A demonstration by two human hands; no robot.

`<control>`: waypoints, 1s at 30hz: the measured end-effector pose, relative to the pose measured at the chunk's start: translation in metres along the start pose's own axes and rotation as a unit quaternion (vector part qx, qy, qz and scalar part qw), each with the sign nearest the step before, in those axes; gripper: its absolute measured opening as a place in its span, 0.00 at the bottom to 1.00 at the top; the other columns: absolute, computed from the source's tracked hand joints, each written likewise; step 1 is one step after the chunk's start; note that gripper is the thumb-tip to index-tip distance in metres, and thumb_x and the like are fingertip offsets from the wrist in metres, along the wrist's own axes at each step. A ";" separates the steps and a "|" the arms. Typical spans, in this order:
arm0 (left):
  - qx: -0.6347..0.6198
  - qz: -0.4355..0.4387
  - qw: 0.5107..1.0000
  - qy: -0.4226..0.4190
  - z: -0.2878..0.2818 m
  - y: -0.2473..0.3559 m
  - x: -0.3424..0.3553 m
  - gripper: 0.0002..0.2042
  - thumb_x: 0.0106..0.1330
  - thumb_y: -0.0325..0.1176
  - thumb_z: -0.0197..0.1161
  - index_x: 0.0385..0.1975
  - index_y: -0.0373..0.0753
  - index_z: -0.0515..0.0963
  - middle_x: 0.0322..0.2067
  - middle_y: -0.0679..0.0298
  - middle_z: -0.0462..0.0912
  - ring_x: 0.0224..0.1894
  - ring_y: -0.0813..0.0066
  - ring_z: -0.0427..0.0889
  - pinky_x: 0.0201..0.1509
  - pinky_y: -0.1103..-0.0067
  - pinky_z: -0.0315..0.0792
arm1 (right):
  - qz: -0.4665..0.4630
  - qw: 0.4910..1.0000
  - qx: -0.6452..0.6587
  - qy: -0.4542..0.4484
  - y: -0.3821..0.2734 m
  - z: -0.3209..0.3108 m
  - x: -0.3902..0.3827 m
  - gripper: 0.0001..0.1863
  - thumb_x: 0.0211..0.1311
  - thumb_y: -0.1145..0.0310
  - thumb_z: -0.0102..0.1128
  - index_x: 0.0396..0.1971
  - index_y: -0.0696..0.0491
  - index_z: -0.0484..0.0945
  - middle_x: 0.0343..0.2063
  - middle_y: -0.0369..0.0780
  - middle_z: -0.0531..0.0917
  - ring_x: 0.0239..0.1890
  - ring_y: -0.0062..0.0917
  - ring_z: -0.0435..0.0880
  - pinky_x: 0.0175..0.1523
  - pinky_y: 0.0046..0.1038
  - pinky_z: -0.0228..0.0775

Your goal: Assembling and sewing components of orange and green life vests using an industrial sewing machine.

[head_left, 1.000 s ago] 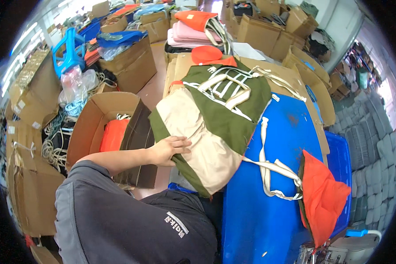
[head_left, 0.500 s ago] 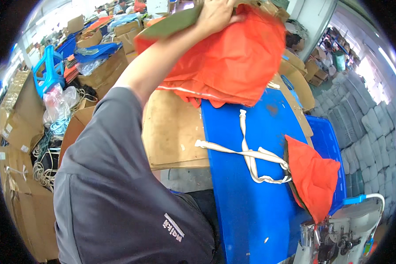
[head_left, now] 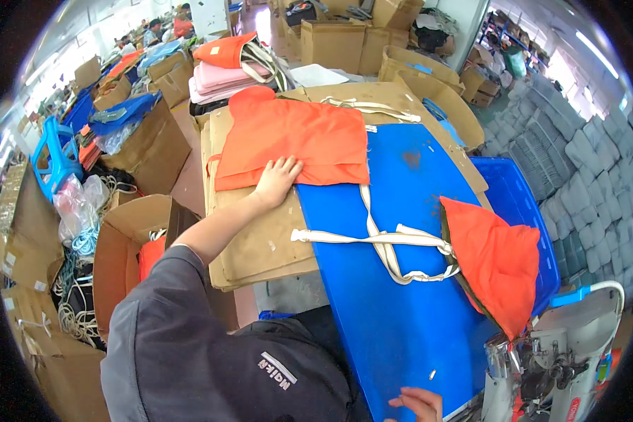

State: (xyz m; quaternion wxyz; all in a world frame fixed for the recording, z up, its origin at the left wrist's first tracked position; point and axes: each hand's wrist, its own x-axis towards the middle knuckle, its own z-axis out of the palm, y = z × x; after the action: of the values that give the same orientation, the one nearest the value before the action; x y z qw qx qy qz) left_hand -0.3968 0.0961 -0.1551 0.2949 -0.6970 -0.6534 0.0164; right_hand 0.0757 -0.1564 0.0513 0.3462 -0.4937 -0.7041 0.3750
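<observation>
An orange fabric bag (head_left: 295,133) lies flat on the cardboard-covered table (head_left: 260,246). My left hand (head_left: 278,179) rests flat on the bag's near edge, fingers spread. A blue board (head_left: 394,302) slopes across the table toward me, and cream webbing straps (head_left: 380,239) cross it. The straps lead to a second orange piece with a dark green lining (head_left: 499,260), which hangs over the board's right edge. Only the fingers of my right hand (head_left: 415,404) show, lying on the board's near edge at the bottom of the picture.
A white sewing machine (head_left: 563,352) stands at the lower right beside a blue crate (head_left: 520,204). Open cardboard boxes (head_left: 126,232) with cords and plastic bags crowd the left. Stacked pink and orange fabric (head_left: 225,67) sits beyond the table, and grey bundles (head_left: 577,155) are piled at the right.
My left hand lifted the fabric pile and swung it up and away from me. The orange bag now lies flat farther back, and the green and beige bag is out of sight.
</observation>
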 end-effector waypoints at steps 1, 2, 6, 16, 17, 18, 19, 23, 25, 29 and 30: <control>-0.083 -0.059 0.995 -0.002 0.008 -0.005 0.008 0.24 0.56 0.30 0.61 0.55 0.39 0.68 0.53 0.55 0.73 0.56 0.56 0.74 0.52 0.62 0.72 | 0.002 1.000 0.021 -0.010 0.000 0.003 0.006 0.20 0.51 0.81 0.63 0.46 0.58 0.77 0.48 0.47 0.79 0.44 0.35 0.82 0.52 0.33 0.73; -0.166 -0.116 0.979 -0.006 0.012 -0.011 0.016 0.18 0.58 0.28 0.58 0.50 0.40 0.70 0.48 0.53 0.77 0.51 0.55 0.78 0.49 0.61 0.74 | 0.003 1.000 0.023 -0.003 0.000 0.007 0.013 0.20 0.51 0.81 0.63 0.46 0.58 0.77 0.48 0.47 0.79 0.44 0.35 0.82 0.52 0.33 0.73; -0.186 -0.209 0.952 0.125 -0.021 -0.060 0.063 0.11 0.57 0.26 0.58 0.41 0.38 0.71 0.31 0.52 0.80 0.37 0.50 0.80 0.42 0.61 0.75 | -0.038 0.999 0.028 -0.001 0.009 0.012 0.032 0.19 0.52 0.82 0.62 0.47 0.58 0.78 0.49 0.45 0.80 0.41 0.32 0.84 0.50 0.30 0.73; 0.038 -0.032 0.858 0.511 -0.310 -0.148 0.123 0.15 0.56 0.44 0.71 0.33 0.42 0.77 0.22 0.59 0.79 0.25 0.60 0.80 0.28 0.68 0.74 | -0.105 0.985 -0.044 0.129 0.028 0.001 0.077 0.15 0.60 0.81 0.60 0.48 0.56 0.78 0.45 0.43 0.80 0.39 0.31 0.82 0.48 0.29 0.73; 0.058 -0.046 0.862 0.501 -0.338 -0.147 0.116 0.18 0.54 0.48 0.73 0.32 0.41 0.78 0.21 0.57 0.79 0.23 0.61 0.80 0.26 0.70 0.73 | -0.109 0.985 -0.043 0.131 0.030 -0.001 0.084 0.15 0.60 0.81 0.60 0.48 0.56 0.78 0.45 0.43 0.80 0.39 0.31 0.82 0.48 0.29 0.73; 0.041 -0.024 0.857 0.513 -0.362 -0.146 0.113 0.20 0.53 0.51 0.73 0.30 0.40 0.78 0.20 0.57 0.78 0.21 0.61 0.79 0.24 0.70 0.71 | -0.102 0.986 -0.039 0.123 0.035 -0.005 0.092 0.26 0.62 0.75 0.62 0.59 0.56 0.65 0.54 0.44 0.74 0.50 0.32 0.77 0.55 0.32 0.70; 0.019 0.000 0.850 0.526 -0.382 -0.140 0.116 0.22 0.53 0.54 0.73 0.29 0.39 0.78 0.18 0.56 0.77 0.18 0.61 0.77 0.22 0.71 0.70 | -0.092 0.988 -0.037 0.120 0.035 -0.008 0.096 0.40 0.63 0.68 0.63 0.70 0.56 0.52 0.63 0.45 0.68 0.61 0.33 0.71 0.62 0.36 0.67; -0.131 0.044 0.867 0.480 -0.424 -0.096 0.131 0.21 0.53 0.49 0.73 0.24 0.34 0.77 0.18 0.49 0.75 0.25 0.54 0.80 0.32 0.66 0.72 | -0.173 0.950 -0.029 0.258 0.013 -0.008 0.120 0.50 0.52 0.68 0.72 0.70 0.57 0.50 0.66 0.48 0.62 0.66 0.41 0.66 0.67 0.42 0.61; -0.133 0.236 0.770 0.578 -0.407 -0.071 0.166 0.22 0.54 0.50 0.73 0.25 0.36 0.75 0.18 0.55 0.75 0.18 0.64 0.75 0.23 0.74 0.67 | -0.153 0.944 0.066 0.285 0.015 -0.006 0.124 0.51 0.50 0.66 0.74 0.70 0.57 0.50 0.68 0.48 0.60 0.69 0.42 0.62 0.70 0.44 0.56; -0.246 0.234 0.867 0.364 -0.327 0.014 0.211 0.27 0.59 0.63 0.62 0.23 0.39 0.73 0.17 0.52 0.75 0.23 0.51 0.78 0.26 0.61 0.70 | -0.043 0.953 0.247 0.169 0.044 0.004 0.113 0.28 0.61 0.77 0.64 0.61 0.64 0.67 0.55 0.44 0.78 0.58 0.26 0.75 0.63 0.28 0.65; -0.268 0.256 0.867 0.333 -0.305 0.045 0.220 0.27 0.60 0.63 0.60 0.25 0.40 0.73 0.18 0.52 0.76 0.25 0.49 0.79 0.29 0.59 0.71 | -0.035 0.951 0.227 0.209 0.050 0.011 0.110 0.22 0.64 0.78 0.61 0.57 0.63 0.70 0.51 0.42 0.80 0.54 0.23 0.77 0.60 0.25 0.66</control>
State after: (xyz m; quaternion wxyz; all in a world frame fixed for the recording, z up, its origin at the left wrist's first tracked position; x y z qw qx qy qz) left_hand -0.1997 0.1813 0.1567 0.2822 -0.8563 -0.2946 -0.3169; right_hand 0.0576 -0.0425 0.0153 0.6015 -0.4444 -0.5292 0.4007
